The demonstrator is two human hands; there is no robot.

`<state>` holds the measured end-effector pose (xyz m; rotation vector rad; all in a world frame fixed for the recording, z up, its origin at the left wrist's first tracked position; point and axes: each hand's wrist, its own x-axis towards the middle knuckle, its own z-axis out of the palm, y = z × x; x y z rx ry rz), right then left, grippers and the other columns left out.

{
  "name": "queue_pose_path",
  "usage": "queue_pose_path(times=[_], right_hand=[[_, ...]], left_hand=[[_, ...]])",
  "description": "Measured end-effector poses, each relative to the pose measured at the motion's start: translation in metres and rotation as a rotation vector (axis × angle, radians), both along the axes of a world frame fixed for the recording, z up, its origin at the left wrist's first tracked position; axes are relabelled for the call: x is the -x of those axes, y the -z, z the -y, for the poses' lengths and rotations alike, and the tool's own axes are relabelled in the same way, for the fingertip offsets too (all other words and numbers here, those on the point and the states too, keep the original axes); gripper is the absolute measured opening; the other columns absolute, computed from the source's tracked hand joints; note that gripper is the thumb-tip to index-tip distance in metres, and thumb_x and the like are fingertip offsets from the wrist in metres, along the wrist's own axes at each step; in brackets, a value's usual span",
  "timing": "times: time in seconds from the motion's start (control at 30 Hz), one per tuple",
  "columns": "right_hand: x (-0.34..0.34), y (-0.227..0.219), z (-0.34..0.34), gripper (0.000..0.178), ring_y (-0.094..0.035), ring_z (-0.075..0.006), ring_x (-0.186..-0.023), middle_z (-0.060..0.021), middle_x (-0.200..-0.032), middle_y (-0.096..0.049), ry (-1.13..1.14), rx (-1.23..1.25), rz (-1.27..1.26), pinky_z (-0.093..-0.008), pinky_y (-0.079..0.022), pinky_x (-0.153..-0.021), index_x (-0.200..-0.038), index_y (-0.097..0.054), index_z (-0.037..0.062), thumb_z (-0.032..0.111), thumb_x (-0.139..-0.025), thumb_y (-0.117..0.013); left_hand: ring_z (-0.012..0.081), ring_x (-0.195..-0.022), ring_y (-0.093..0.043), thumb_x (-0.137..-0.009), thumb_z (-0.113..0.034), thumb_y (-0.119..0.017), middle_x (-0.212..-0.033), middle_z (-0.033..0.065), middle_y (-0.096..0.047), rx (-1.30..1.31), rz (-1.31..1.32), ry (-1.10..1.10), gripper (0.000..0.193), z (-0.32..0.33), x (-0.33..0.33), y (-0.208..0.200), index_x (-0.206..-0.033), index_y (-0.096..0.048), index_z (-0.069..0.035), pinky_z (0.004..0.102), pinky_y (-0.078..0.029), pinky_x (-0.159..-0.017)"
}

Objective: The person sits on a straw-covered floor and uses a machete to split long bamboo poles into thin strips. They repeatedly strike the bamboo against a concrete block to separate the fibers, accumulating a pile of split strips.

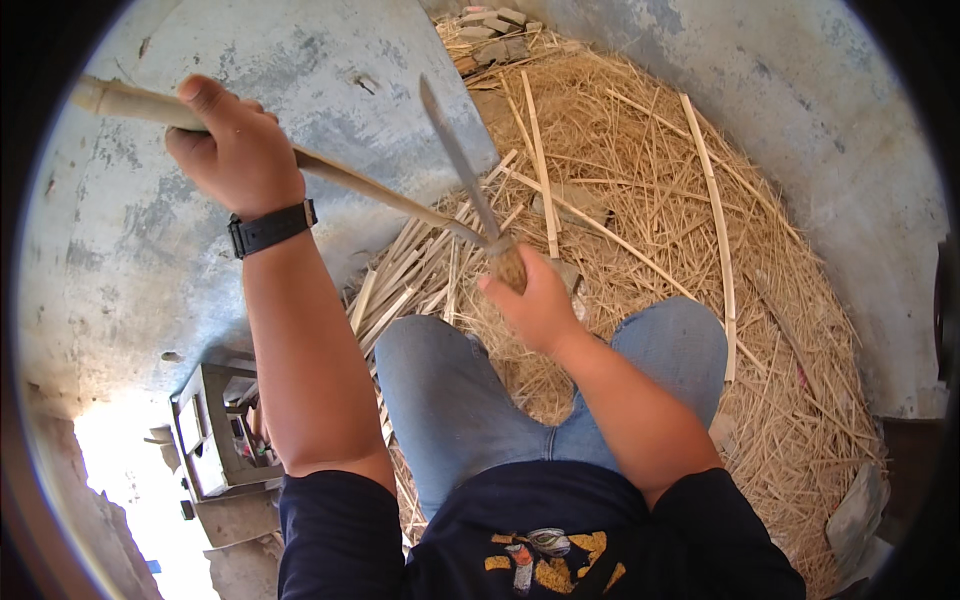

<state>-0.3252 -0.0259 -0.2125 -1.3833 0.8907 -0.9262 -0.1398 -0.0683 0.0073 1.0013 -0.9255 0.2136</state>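
Observation:
My left hand [245, 155], raised at the upper left with a black watch on the wrist, is closed around a long bamboo pole [365, 188]. The pole slants from the upper left down toward the middle, where its lower end meets the base of a knife blade [455, 150]. Whether the edge has entered the bamboo cannot be made out. My right hand [543, 305] grips the knife's wooden handle [508, 268] above my knees, and the long narrow blade points up and slightly left.
Split bamboo strips [400, 280] lie heaped left of centre. Shavings [640, 170] cover the floor, with longer strips [715, 220] across them. Worn walls [330, 60] stand at left and right. A wooden cabinet [215, 430] is at the lower left, and broken bricks [495, 25] lie at the far end.

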Motion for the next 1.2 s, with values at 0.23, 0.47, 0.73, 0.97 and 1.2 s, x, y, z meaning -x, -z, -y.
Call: queue_pose_path(times=[0.23,0.47,0.73,0.97,1.2], right_hand=[[-0.023,0.003,-0.003,0.032,-0.065,-0.0305,-0.080,-0.0193,-0.091,-0.065,-0.072,0.090,-0.004,-0.0402,-0.050,-0.070,-0.108,-0.056,-0.0033,0.017,-0.084,-0.065],[-0.017,0.094,0.034,0.035,-0.066,-0.0338,-0.084,-0.0236,-0.095,-0.065,-0.151,-0.182,-0.535,-0.0431,-0.053,-0.075,-0.111,-0.054,-0.0046,0.014,-0.082,-0.062],[-0.061,0.004,0.011,0.031,-0.064,-0.0275,-0.077,-0.0177,-0.085,-0.064,-0.151,-0.041,-0.211,-0.0411,-0.050,-0.068,-0.107,-0.053,0.0001,0.014,-0.080,-0.061],[-0.067,0.160,0.021,0.041,-0.066,-0.0370,-0.096,-0.0251,-0.103,-0.066,-0.014,-0.297,-0.483,-0.0439,-0.052,-0.086,-0.120,-0.054,0.0008,0.012,-0.082,-0.064],[-0.083,0.063,0.018,0.037,-0.066,-0.0365,-0.095,-0.0251,-0.098,-0.065,-0.168,-0.274,-0.365,-0.0455,-0.052,-0.085,-0.116,-0.053,-0.0015,0.012,-0.083,-0.063]], left_hand=[[0.0112,-0.055,-0.042,-0.099,-0.047,-0.051,-0.068,0.0037,-0.047,-0.050,0.002,-0.015,0.047,0.010,-0.027,0.003,-0.095,-0.037,-0.002,0.0287,-0.042,-0.053],[0.0118,-0.054,-0.045,-0.099,-0.044,-0.052,-0.069,0.0053,-0.049,-0.029,-0.025,0.026,0.047,0.028,-0.022,0.000,-0.100,-0.037,0.001,0.0279,-0.043,-0.052],[0.0108,-0.053,-0.046,-0.099,-0.035,-0.056,-0.066,0.0036,-0.048,0.018,-0.043,-0.006,0.041,0.033,-0.060,0.004,-0.102,-0.038,0.002,0.0278,-0.043,-0.048],[0.0142,-0.056,-0.047,-0.099,-0.032,-0.053,-0.073,0.0080,-0.051,0.003,-0.178,-0.058,0.041,0.035,-0.085,0.008,-0.112,-0.036,0.003,0.0304,-0.044,-0.052],[0.0196,-0.063,-0.049,-0.097,-0.026,-0.052,-0.084,0.0150,-0.053,-0.028,-0.131,-0.111,0.041,0.022,-0.137,0.013,-0.114,-0.032,0.006,0.0338,-0.044,-0.054]])
